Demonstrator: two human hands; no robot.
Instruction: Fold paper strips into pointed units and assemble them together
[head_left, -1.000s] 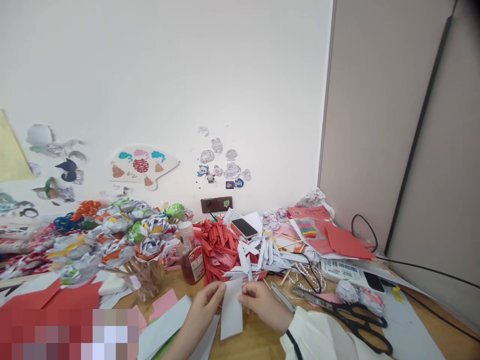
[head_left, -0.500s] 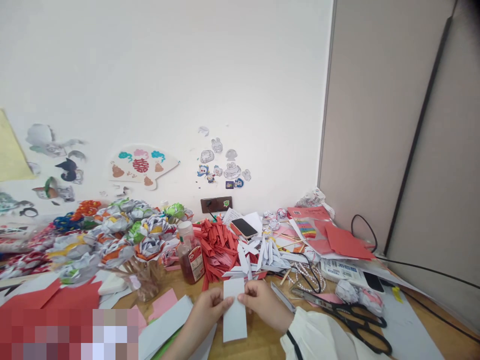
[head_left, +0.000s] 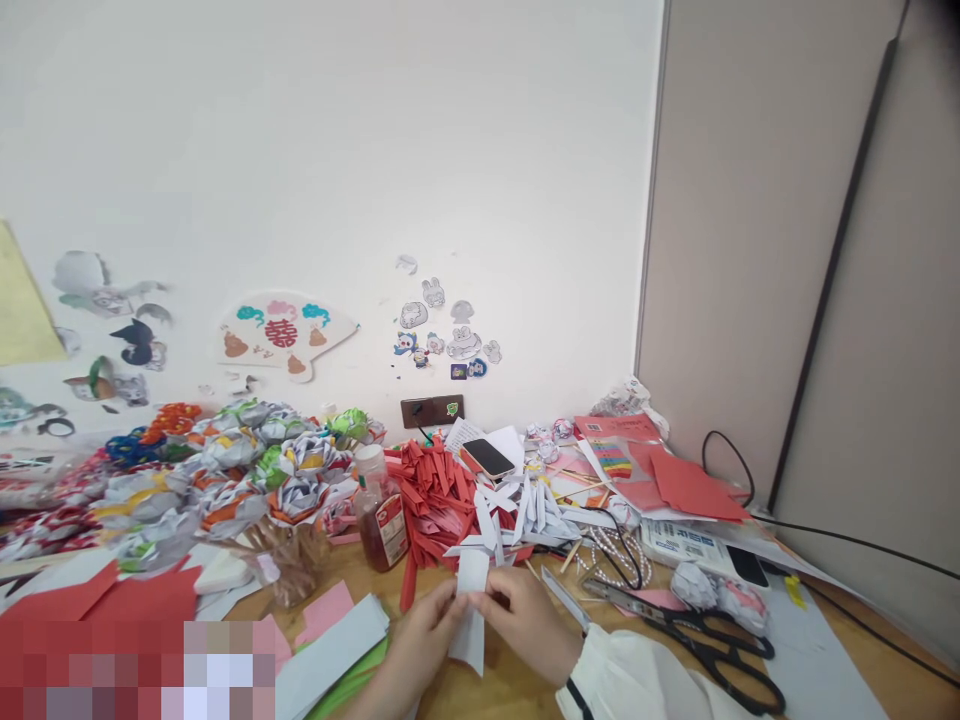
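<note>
- Nearest, in front of the bottle (head_left: 382, 525) and to its right, is the white paper strip (head_left: 472, 642), held above the table (head_left: 517, 690) and apparently bent along its length.
- The left hand (head_left: 431, 620) pinches the strip's left side, thumb on top; the right hand (head_left: 529, 615) pinches its right side the same way. The fingers underneath are hidden.
- The step in hand looks like folding the strip lengthwise. I would judge that the next move calls for lining up the long edges, then running a thumb firmly down the crease without skewing it.
- In front of the bottle and to its left lie white sheets (head_left: 330, 650) on a green sheet (head_left: 364, 672); well to its right, black-handled scissors (head_left: 679, 618) lie untouched.
- Just right of the bottle, the red strips (head_left: 435, 490) are heaped; beyond them to the right, folded white strips (head_left: 536, 510).
- Farther back, right of the bottle, a phone (head_left: 489, 458) rests by the heap.
</note>
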